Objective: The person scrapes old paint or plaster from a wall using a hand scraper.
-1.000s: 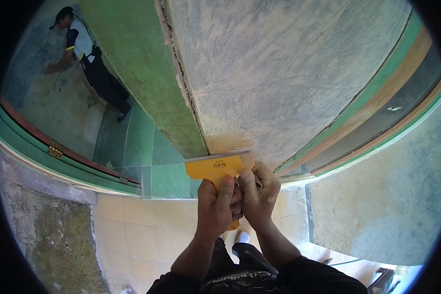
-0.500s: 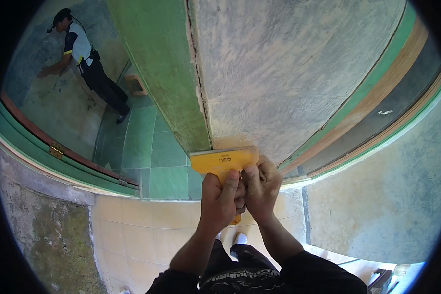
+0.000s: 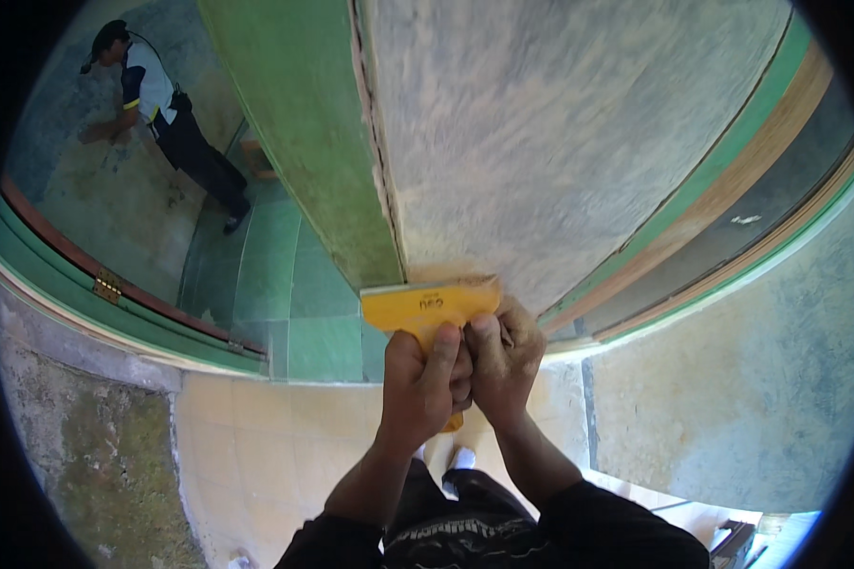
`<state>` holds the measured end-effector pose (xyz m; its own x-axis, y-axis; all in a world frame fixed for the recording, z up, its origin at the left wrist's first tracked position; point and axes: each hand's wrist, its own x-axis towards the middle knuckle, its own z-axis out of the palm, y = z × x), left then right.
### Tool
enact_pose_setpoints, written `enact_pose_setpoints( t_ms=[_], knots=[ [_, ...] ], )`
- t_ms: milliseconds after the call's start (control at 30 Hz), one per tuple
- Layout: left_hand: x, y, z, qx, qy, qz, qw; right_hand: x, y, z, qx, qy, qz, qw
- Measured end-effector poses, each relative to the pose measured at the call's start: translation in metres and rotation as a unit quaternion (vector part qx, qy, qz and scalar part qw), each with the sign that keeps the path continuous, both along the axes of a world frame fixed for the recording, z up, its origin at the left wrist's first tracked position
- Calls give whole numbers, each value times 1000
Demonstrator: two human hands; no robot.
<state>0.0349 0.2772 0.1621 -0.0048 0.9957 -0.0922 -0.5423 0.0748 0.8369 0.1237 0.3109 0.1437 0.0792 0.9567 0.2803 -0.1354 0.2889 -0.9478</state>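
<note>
A wide yellow scraper [image 3: 399,308] is held in front of me, its broad blade edge at the lower end of a grey, patchy wall panel [image 3: 541,123] and the green post [image 3: 304,133] beside it. My left hand [image 3: 425,384] is wrapped round the handle, thumb up along it. My right hand [image 3: 506,365] closes on the scraper from the other side, its fingers pressed against the left ones. Pale dust coats the right hand's fingers. Below the hands a bit of the handle end shows; the rest of the grip is hidden by the fingers.
Through a doorway at the left another person [image 3: 152,104] stands with hands on a wall. Green tiles [image 3: 266,275] cover that floor; pale tiles [image 3: 275,446] lie under me. A wooden-edged frame [image 3: 712,199] borders the panel's right. A hinge [image 3: 108,284] sits on the door frame.
The scraper and both hands have shifted slightly left and up in view, and the whole scene has shifted a little too. My grip is unchanged. The other person's arm has moved slightly.
</note>
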Motion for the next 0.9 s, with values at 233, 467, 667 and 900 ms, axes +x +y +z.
enact_pose_setpoints(
  t_ms=[233,467,667,900],
  knots=[
    [9,3,-3,-4,36,28,999,3,5,4,5,41,17,999],
    [11,8,6,37,26,33,998,8,9,10,19,50,35,998],
    [9,5,6,34,44,34,998,5,6,13,13,19,16,1000],
    [8,-2,-8,19,60,29,998,3,3,-17,-2,-3,-8,1000]
  ],
)
